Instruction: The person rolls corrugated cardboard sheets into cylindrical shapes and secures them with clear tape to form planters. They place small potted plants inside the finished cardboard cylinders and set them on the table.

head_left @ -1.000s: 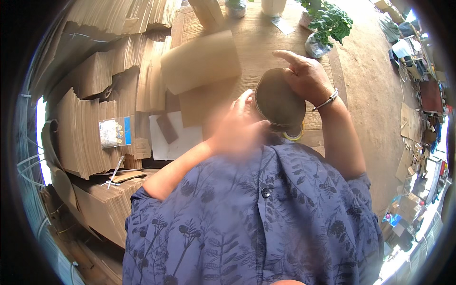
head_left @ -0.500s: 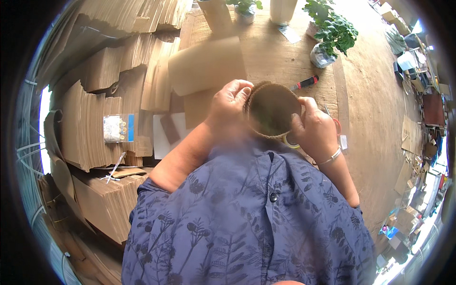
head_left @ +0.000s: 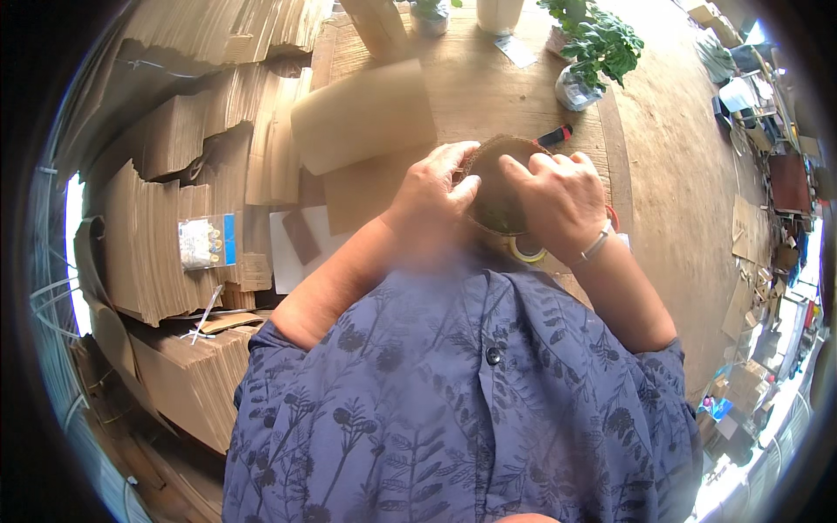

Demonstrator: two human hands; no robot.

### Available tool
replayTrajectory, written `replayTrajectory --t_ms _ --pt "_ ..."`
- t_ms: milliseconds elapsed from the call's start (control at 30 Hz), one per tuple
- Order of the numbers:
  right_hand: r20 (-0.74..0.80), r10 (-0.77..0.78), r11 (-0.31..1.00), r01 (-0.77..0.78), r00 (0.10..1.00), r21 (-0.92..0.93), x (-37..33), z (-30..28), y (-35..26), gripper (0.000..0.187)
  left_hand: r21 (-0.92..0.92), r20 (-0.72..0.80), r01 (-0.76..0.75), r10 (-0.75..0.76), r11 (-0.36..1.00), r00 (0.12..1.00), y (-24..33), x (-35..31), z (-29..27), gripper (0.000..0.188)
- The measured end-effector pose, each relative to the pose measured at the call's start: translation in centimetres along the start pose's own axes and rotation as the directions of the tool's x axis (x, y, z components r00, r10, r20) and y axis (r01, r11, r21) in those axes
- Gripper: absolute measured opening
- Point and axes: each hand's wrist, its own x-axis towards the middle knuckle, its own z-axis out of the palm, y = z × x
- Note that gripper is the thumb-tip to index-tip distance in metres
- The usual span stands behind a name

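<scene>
A brown corrugated cardboard cylinder [head_left: 493,199] is held in front of my chest, its round opening facing up at me. My left hand [head_left: 433,186] grips its left wall, thumb near the rim and fingers around the outside. Over the right side of the rim lies my right hand [head_left: 565,202], a finger reaching into the opening and the other fingers bent at the wall. Just below the cylinder is a yellow-edged roll of tape [head_left: 527,253]. Beyond it, a red and black handled cutter [head_left: 554,136] rests on the wooden table [head_left: 475,109].
Tall stacks of flat cardboard [head_left: 144,235] fill the left side, with a small clear bag [head_left: 207,241] against them. A curved cardboard sheet [head_left: 362,118] lies on the table. Farther back stand a potted plant [head_left: 602,52] and a cardboard tube [head_left: 375,28]. Cluttered shelves [head_left: 789,183] line the right.
My right hand has moved from the cylinder's outer right side up over its rim, a finger now inside. The opening looks less round. My view has shifted slightly.
</scene>
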Motion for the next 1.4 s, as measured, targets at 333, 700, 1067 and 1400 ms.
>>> replayTrajectory --t_ms 333,700,1067,1400 --pt "0.218 -0.004 1.0 0.007 0.976 -0.015 1.5 0.3 -0.1 0.014 0.142 0.04 -0.176 0.172 0.974 0.984 -0.1 -0.9 -0.3 0.042" --pt "0.171 0.214 0.342 -0.238 0.962 0.909 -7.0 1.7 2.0 0.047 0.134 0.208 -0.425 0.393 0.895 0.895 0.5 -3.6 -2.5 0.047" --pt "0.018 0.093 0.377 -0.052 0.996 0.925 -7.3 3.6 0.9 0.044 0.205 0.168 -0.428 0.399 0.88 0.901 1.1 -1.9 -1.4 0.03" --pt "0.494 0.641 0.436 -0.809 0.587 0.394 -12.6 22.9 7.3 0.054 0.183 -0.167 -0.173 0.204 0.968 0.965 3.1 3.1 -4.5 0.006"
